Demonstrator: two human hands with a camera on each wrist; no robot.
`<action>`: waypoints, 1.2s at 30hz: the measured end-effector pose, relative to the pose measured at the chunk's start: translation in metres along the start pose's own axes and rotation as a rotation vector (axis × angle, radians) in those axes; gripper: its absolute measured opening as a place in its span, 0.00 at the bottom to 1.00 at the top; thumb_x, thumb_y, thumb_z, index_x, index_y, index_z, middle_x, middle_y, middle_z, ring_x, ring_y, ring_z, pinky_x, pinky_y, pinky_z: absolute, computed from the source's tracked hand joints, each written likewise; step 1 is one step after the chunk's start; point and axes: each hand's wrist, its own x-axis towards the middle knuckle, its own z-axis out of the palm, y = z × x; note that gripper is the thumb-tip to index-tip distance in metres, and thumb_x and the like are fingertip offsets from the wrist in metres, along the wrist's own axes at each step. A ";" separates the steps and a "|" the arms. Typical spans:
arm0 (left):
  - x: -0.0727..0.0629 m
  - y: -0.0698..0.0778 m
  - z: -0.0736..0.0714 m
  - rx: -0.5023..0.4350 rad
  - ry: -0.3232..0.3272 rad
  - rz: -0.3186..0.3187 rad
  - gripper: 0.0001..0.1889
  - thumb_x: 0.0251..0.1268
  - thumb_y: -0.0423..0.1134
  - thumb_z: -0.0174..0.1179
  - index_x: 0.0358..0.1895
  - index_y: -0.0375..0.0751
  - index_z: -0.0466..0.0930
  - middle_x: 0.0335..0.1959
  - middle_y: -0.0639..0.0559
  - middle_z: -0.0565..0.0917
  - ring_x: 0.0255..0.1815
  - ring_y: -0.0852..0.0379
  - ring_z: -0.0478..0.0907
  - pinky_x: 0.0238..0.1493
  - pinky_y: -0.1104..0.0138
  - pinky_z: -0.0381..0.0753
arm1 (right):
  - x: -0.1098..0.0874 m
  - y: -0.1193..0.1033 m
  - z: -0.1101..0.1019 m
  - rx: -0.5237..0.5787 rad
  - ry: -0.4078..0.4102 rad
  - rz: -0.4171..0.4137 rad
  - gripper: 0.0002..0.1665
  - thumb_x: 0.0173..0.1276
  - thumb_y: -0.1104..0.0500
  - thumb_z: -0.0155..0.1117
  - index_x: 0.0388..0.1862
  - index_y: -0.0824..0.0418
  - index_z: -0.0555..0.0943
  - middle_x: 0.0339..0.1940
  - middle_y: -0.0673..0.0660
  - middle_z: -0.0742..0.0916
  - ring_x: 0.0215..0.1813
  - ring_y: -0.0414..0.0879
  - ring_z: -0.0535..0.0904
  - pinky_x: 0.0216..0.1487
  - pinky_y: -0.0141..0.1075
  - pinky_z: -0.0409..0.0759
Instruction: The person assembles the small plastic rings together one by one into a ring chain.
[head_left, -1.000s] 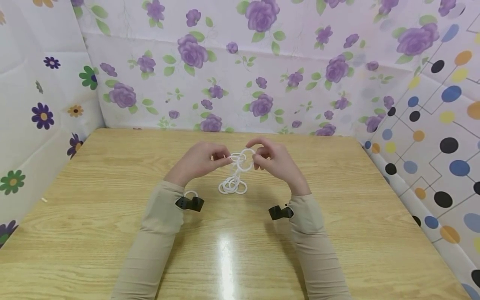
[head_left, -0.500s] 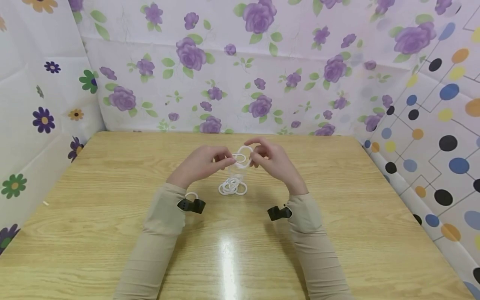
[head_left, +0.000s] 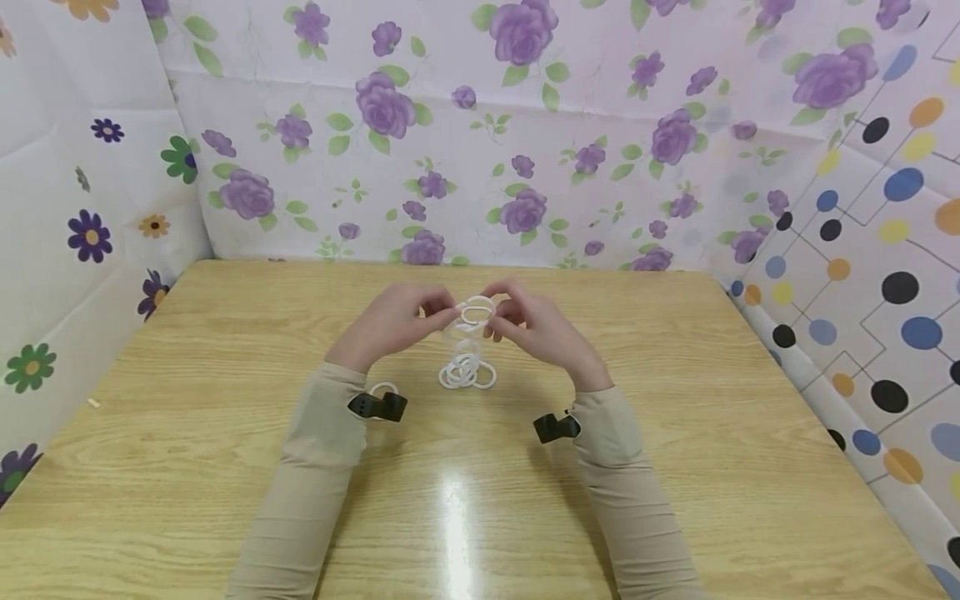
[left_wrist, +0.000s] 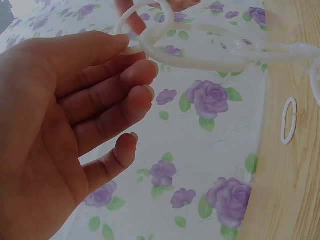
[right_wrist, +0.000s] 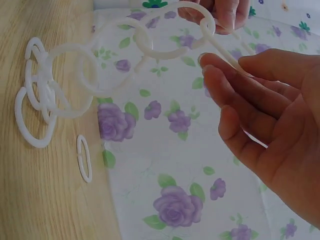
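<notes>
In the head view, both hands hold white plastic rings above the middle of the table. My left hand (head_left: 405, 321) pinches a ring (left_wrist: 200, 62) between thumb and index finger. Opposite it, my right hand (head_left: 528, 325) pinches another ring (head_left: 478, 300), and the two rings overlap between the fingertips. From the hands hangs a chain of linked rings (right_wrist: 115, 55), running down to a small heap of rings (head_left: 465, 372) on the table. Some rings show a narrow split. Exactly how the two held rings cross is hard to tell.
A single ring (head_left: 384, 387) lies loose on the wooden table (head_left: 480, 467) by the left wrist, partly hidden by the black wrist camera (head_left: 378, 407). A small pale piece (head_left: 93, 403) lies near the left edge. Patterned cloths stand on three sides.
My right hand has moved a little left, closer to the left hand. The ring it holds has tipped flatter and now overlaps the left hand's ring more. The heap stays put.
</notes>
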 end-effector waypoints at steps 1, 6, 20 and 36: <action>-0.001 0.000 -0.002 0.004 0.005 -0.002 0.09 0.69 0.43 0.58 0.38 0.43 0.83 0.29 0.52 0.84 0.32 0.57 0.78 0.38 0.64 0.75 | 0.000 -0.001 0.000 -0.016 -0.004 0.000 0.15 0.74 0.65 0.54 0.58 0.61 0.71 0.32 0.61 0.88 0.32 0.44 0.82 0.34 0.34 0.77; -0.002 -0.001 -0.005 0.013 0.023 -0.006 0.07 0.68 0.42 0.59 0.37 0.43 0.83 0.30 0.51 0.84 0.33 0.56 0.79 0.40 0.63 0.76 | -0.007 -0.008 -0.012 -0.060 0.063 0.000 0.09 0.73 0.63 0.56 0.50 0.61 0.77 0.32 0.59 0.87 0.32 0.45 0.82 0.37 0.36 0.80; -0.006 -0.008 -0.008 -0.010 0.099 -0.040 0.06 0.67 0.39 0.60 0.39 0.40 0.81 0.31 0.48 0.84 0.35 0.53 0.78 0.42 0.62 0.74 | 0.006 -0.043 0.077 -0.414 -0.759 -0.088 0.22 0.73 0.60 0.54 0.63 0.66 0.72 0.59 0.61 0.81 0.60 0.50 0.78 0.63 0.38 0.75; -0.014 -0.016 -0.020 0.028 0.051 -0.055 0.06 0.68 0.40 0.59 0.41 0.42 0.82 0.33 0.49 0.84 0.36 0.54 0.77 0.43 0.61 0.74 | 0.044 -0.050 0.146 -0.649 -0.525 0.041 0.22 0.72 0.49 0.56 0.65 0.47 0.73 0.60 0.49 0.78 0.64 0.50 0.75 0.59 0.47 0.77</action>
